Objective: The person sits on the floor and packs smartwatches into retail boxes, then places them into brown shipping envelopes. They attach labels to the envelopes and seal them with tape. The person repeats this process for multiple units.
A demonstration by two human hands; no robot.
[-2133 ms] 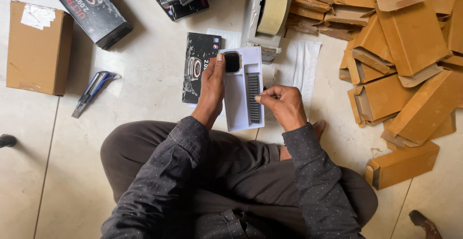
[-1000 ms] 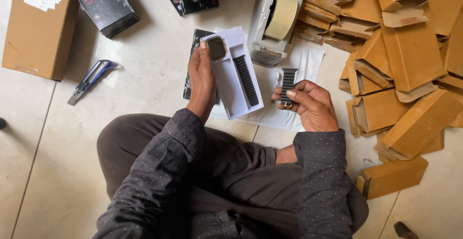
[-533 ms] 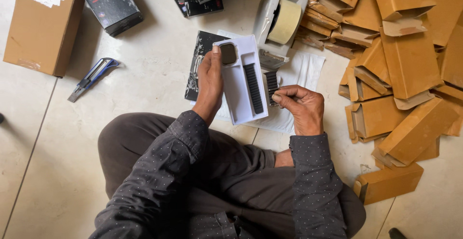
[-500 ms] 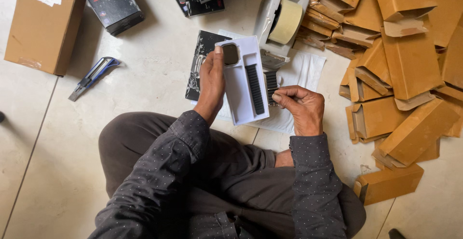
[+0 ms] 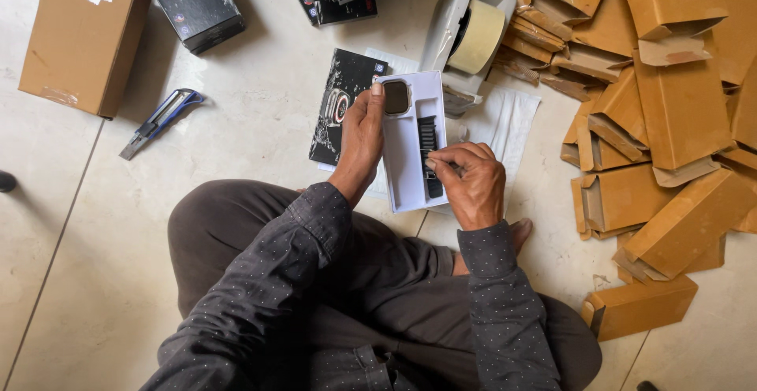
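a: what was seen nearest, above the folded knees?

b: a white tray [image 5: 404, 162] was held over the floor [image 5: 236, 147], just above the lap. its left edge was gripped by the left hand [image 5: 359, 143], fingers curled around it and the thumb laid beside a dark watch face [image 5: 396, 97] seated at the tray's top.

a: and the right hand [image 5: 471, 182]?

b: it was pinched on a black strap [image 5: 428, 158] lying in the tray's right slot, fingertips pressed together at the strap's lower part.

a: what was noted farther out?

b: a black printed box [image 5: 341, 103] was partly covered by the tray and left hand. a blue utility knife [image 5: 162, 119] lay well to the left. beyond the tray, a tape dispenser [image 5: 469, 32] stood upright. folded brown cartons [image 5: 662, 107] were heaped at the right, and a closed cardboard box [image 5: 83, 40] sat at the far left.
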